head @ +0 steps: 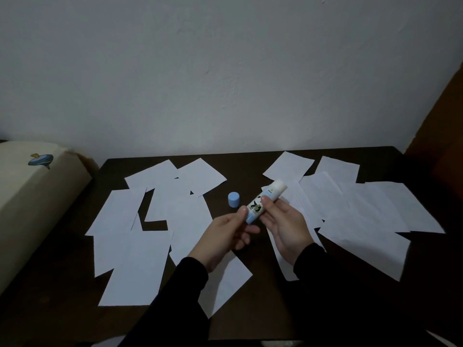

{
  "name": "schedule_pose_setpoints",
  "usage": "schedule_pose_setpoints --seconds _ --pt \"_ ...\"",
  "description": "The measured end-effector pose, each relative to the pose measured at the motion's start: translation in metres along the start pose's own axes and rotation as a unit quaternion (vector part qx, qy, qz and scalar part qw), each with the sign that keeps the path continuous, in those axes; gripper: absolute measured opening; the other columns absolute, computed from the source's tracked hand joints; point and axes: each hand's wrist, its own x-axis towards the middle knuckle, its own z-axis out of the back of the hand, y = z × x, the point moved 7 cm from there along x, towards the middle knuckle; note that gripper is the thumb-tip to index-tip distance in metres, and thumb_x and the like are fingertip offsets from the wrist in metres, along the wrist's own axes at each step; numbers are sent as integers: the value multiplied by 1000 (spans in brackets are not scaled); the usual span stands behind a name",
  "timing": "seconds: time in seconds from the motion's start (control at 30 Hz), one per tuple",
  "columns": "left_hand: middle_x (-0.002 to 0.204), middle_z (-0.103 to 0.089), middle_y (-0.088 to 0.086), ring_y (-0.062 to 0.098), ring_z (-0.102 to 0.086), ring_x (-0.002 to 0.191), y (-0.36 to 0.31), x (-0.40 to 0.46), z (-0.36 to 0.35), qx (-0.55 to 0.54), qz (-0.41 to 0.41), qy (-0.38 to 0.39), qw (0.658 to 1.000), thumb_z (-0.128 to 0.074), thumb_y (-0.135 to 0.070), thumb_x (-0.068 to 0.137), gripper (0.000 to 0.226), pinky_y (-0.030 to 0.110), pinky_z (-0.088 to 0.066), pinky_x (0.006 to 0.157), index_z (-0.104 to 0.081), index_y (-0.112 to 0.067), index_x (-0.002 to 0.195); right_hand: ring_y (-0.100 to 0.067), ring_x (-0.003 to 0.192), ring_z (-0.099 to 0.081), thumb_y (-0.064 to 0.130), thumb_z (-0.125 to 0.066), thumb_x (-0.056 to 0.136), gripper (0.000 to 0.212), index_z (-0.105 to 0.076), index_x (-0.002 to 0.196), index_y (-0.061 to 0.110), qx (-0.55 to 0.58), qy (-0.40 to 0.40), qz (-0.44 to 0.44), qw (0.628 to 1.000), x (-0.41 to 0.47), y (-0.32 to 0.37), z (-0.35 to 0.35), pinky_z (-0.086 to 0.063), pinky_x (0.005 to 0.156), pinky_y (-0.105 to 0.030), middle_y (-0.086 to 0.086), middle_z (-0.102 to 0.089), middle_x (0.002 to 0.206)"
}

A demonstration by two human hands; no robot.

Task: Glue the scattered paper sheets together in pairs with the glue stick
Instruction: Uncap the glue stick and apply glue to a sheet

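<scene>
A: Surface and room, as I read them from my remote station?

B: A dark brown tabletop [250, 321] fills the lower half of the frame, against a plain pale wall [225, 71]. A cream cushion [30, 196] with a small blue motif lies at the left edge.

A: Counts?

B: I see one glue stick [265, 201], one blue cap [234, 199] standing on the tabletop just left of it, and white paper sheets [130, 266] in two overlapping clusters, left and right of centre; overlaps stop me giving an exact number.

A: Orientation and grip?

B: The stick, uncapped, is held above the tabletop at centre frame. Its long axis runs diagonally, white tip toward upper right, blue base toward lower left. The left hand [225, 234] pinches the base; the right hand [285, 226] grips the body.
</scene>
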Motion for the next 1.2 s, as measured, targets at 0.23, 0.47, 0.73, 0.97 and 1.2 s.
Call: schedule_pose_setpoints --seconds 0.23,0.47,0.73,0.97,1.2 --pt "79 -67 3 8 -50 59 0 -5 6 -39 -4 24 999 -53 -26 96 27 17 -40 51 -64 -5 109 -24 106 -66 17 -65 86 21 -64 105 10 -9 1 -4 1000 -2 -2 -2 -54 88 -33 -12 -68 112" --pt "79 -64 -7 0 -56 59 -9 -13 19 97 -70 -49 992 -70 -19 85 23 15 -43 55 -63 -18 108 -25 108 -65 17 -68 84 42 -59 123 7 -40 -6 14 999 -5 -7 -4 -53 94 -38 -10 -67 117" --pt "68 -66 0 8 -45 50 -3 -17 15 25 15 25 999 -46 -27 100 27 17 -34 48 -63 -5 101 -22 106 -65 12 -62 89 28 -61 117 7 -29 20 21 999 -9 -4 -9 -53 91 -34 -11 -68 114" --pt "79 -62 2 5 -49 62 -11 -13 34 109 -69 -64 990 -72 -17 84 15 16 -41 54 -68 -14 98 -19 101 -66 11 -66 85 31 -60 115 13 -49 7 19 999 -12 -6 -10 -55 86 -30 -6 -68 110" --pt "85 -67 5 8 -46 58 0 -16 18 62 12 42 997 -57 -29 94 27 17 -36 53 -65 -9 111 -18 97 -68 10 -60 90 16 -63 106 12 -10 36 9 999 -14 -3 -14 -57 78 -27 -7 -70 107"
